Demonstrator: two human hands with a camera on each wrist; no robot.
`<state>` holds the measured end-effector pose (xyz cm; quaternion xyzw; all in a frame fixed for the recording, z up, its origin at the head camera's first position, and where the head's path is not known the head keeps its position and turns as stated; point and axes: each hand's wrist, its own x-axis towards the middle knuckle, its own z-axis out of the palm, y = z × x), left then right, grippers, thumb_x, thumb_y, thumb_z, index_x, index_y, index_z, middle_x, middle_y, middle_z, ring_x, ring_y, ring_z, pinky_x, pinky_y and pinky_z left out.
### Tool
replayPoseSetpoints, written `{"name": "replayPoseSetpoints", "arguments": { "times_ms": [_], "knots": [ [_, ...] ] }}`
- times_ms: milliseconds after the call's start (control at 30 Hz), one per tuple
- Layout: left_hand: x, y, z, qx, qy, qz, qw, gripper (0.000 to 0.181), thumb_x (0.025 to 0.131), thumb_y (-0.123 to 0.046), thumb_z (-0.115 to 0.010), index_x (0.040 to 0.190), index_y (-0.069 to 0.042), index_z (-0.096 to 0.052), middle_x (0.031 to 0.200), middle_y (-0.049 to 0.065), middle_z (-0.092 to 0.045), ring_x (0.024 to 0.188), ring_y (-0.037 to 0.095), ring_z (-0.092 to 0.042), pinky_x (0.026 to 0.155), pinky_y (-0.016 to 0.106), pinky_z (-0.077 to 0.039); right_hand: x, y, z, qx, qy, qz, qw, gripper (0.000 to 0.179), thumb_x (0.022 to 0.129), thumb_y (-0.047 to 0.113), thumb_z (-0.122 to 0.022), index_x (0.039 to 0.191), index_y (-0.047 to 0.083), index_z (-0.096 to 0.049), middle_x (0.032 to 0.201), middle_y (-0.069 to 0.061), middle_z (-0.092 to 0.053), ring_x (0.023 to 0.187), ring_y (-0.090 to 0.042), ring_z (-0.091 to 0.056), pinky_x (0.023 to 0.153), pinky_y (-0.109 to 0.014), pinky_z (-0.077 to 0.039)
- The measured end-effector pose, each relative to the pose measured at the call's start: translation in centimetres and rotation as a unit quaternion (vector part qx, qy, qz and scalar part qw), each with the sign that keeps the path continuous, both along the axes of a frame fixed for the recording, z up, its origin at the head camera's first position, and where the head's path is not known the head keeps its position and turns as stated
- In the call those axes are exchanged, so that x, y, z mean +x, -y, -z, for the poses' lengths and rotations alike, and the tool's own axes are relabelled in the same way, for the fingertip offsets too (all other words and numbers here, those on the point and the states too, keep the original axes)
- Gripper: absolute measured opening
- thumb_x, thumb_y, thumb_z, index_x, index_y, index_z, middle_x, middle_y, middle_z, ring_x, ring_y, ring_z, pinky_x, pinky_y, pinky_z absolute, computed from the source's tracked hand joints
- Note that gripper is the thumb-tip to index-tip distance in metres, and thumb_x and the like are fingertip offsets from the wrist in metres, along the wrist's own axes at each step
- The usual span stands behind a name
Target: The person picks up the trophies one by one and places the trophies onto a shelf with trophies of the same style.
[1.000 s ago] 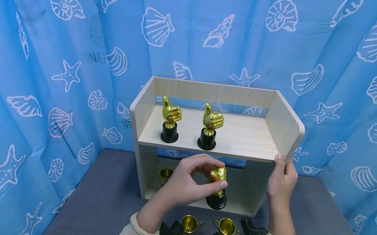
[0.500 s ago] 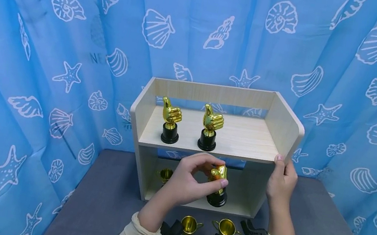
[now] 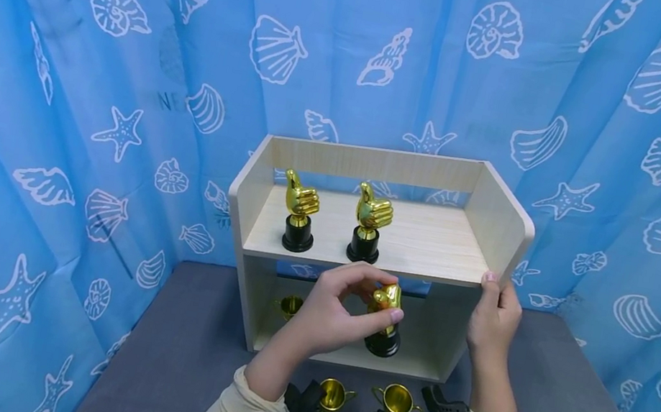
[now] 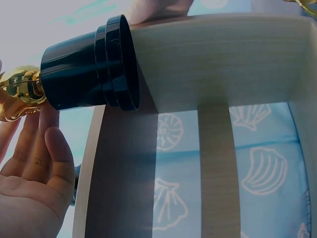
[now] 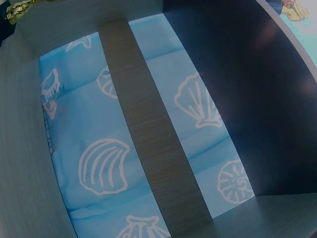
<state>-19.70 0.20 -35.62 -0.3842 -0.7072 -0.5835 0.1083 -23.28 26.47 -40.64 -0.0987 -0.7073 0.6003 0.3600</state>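
That left hand [image 3: 334,312] pinches a gold thumbs-up trophy [image 3: 389,296] (round black base [image 3: 382,344] lowermost); the right hand [image 3: 493,322] grips a pale wooden two-tier shelf [image 3: 431,234].

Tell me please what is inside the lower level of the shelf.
A gold cup is at its left side. In the head view, the left hand partly covers that cup, and the hand and its trophy hide whatever is behind them.

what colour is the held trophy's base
The thumbs-up trophy's base is black, clearest in the left wrist view.
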Motion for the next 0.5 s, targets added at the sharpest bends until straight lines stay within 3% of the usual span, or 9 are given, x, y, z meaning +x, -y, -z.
{"name": "replayPoseSetpoints", "arguments": {
  "times_ms": [500],
  "knots": [
    [-0.57, -0.44, -0.34, 0.003, -0.007, 0.001, 1.0000, 0.035, 0.091, -0.017, -0.084, 0.125, -0.015, -0.074, 0.115, 0.002, -0.073, 0.091, 0.010, -0.069, 0.080, 0.031, -0.062, -0.17, -0.05, 0.12, 0.010, -0.004, 0.012, 0.9999, 0.049, 0.110, 0.034, -0.047, 0.141, 0.000, -0.064, 0.149, -0.019, -0.062, 0.125, -0.022, -0.057, 0.117, -0.058, -0.039]
  ]
}}
